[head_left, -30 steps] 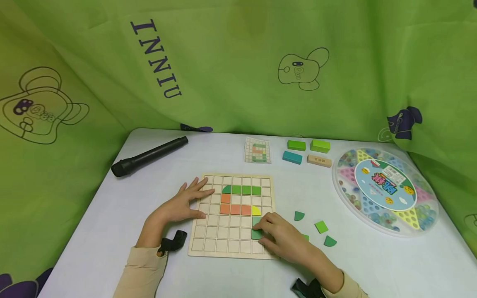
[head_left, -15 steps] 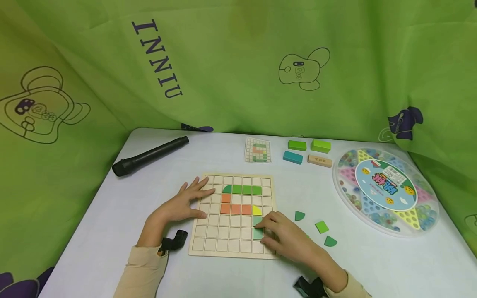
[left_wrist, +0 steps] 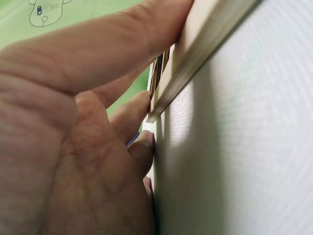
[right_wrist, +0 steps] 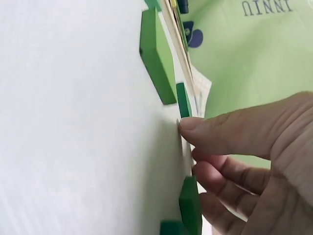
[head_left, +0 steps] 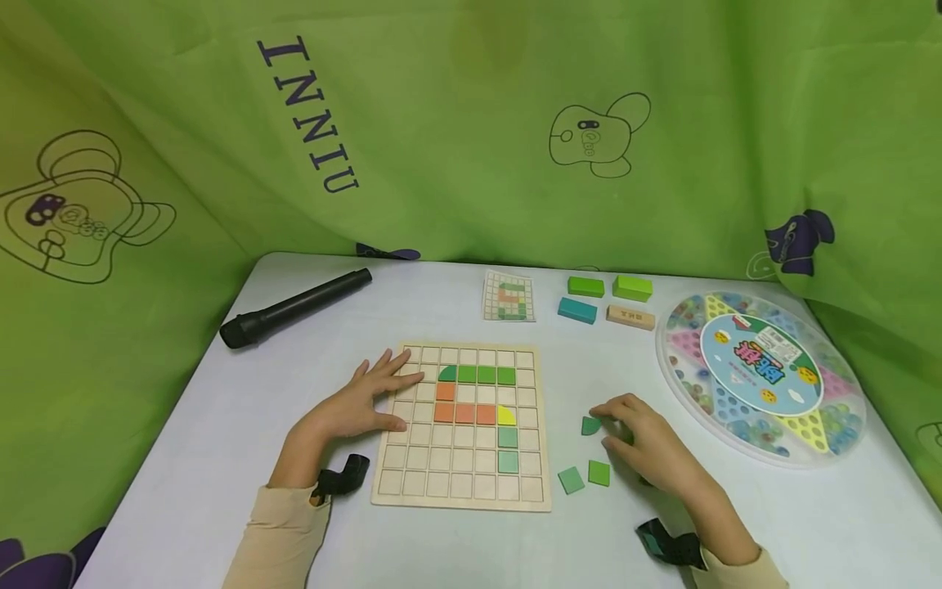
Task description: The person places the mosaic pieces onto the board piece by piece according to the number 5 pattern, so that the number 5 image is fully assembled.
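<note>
The right hand [head_left: 648, 446] lay right of the grid board [head_left: 462, 491], fingers curled loosely beside the green quarter-round tile [head_left: 590, 425], gripping nothing clearly. The left hand [head_left: 361, 405] pressed spread fingers on the board's left edge. A clumsy pinch could have flicked that thin tile across the worktop [head_left: 736, 507].

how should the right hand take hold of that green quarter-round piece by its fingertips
Pinch the quarter-round piece by its thin edges, thumb and forefinger coming down from above. It lies flat on the table, so only its rim offers purchase. The right hand is already beside it.

loose green tiles [head_left: 585, 477] beside right hand [head_left: 648, 446], marble tray [head_left: 846, 425] beyond
</note>
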A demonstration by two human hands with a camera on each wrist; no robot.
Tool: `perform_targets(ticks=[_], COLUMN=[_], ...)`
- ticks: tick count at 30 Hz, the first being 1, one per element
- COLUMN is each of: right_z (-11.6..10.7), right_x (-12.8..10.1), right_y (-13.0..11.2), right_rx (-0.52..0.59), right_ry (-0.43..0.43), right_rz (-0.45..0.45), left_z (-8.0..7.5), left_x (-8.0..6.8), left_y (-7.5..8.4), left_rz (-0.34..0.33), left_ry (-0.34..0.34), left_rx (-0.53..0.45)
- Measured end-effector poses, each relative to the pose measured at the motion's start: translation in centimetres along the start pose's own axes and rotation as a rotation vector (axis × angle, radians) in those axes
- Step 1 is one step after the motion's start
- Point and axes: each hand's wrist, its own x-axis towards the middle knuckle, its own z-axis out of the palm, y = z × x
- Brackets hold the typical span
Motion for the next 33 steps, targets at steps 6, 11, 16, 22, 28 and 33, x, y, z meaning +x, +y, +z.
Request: perform_targets(ticks=[6,11,16,22,28,33], right_z=[0.6,0.7,0.9,3.6,5.6,6.3], right_x=[0.4,0.4,-0.4,-1.4,-1.5,-1.3], right_y=[0.2,-0.3,-3.0,-7.2,-8.7,-9.1], right_rx=[-0.022,-0.023,0.022,0.156,0.138,0.068], right_ry=[0.027,0.03,0.054,-0.024,-0.054,-0.032], right_rz=[-0.046,-0.045,-0.091,-0.255,-0.259,-0.271], left_z=[-0.1,-0.1,0.0,0.0,0.0,-0.1], left_x=[0.0,0.0,0.0,0.1,0.2,0.1], left_y=[0.1,0.0,-0.1,0.1,0.1,0.1], left_rz=[0.004,0.006,0.001,-0.014,-0.013,-0.025], left_ry=[0.002,0.003,-0.004,-0.006,-0.002,-0.011], left_rx=[-0.004,-0.009,-0.007,-0.011,-0.016,-0.008])
